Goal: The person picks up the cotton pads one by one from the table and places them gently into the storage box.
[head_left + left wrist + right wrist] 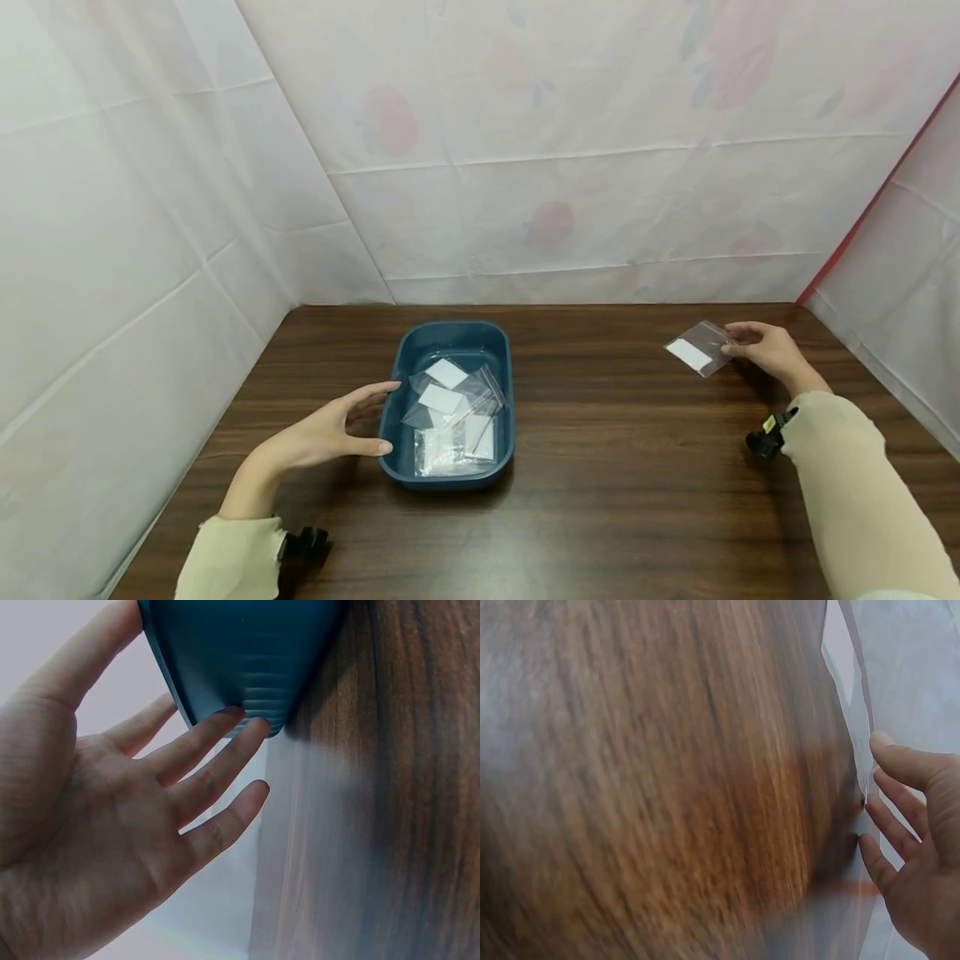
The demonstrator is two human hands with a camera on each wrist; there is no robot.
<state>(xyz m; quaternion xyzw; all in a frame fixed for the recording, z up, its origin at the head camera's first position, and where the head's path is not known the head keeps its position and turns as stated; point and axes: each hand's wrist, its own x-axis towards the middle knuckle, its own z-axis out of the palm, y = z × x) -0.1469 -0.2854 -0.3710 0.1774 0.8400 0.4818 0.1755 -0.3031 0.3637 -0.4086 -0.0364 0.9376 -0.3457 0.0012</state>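
Note:
A clear zip-lock bag (pixel 705 340) with a white label panel lies flat at the right side of the table. My right hand (pixel 771 350) pinches its right corner between thumb and fingers; in the right wrist view the bag (pixel 847 675) shows nearly edge-on beyond the thumb. A dark blue plastic bin (pixel 512 417) stands left of the middle, with several similar zip-lock bags (pixel 442 398) loosely overlapping inside. Beside its left wall is my left hand (pixel 315 433), fingers spread and mostly straight. In the left wrist view, its fingertips touch or nearly touch the bin's outer side (pixel 240 660).
The dark wood-grain table (pixel 615 500) reaches back to a white fabric wall (pixel 555 150) with faint fruit prints. More white fabric hangs at the left and right, with a red strip (pixel 862 225) along the right corner.

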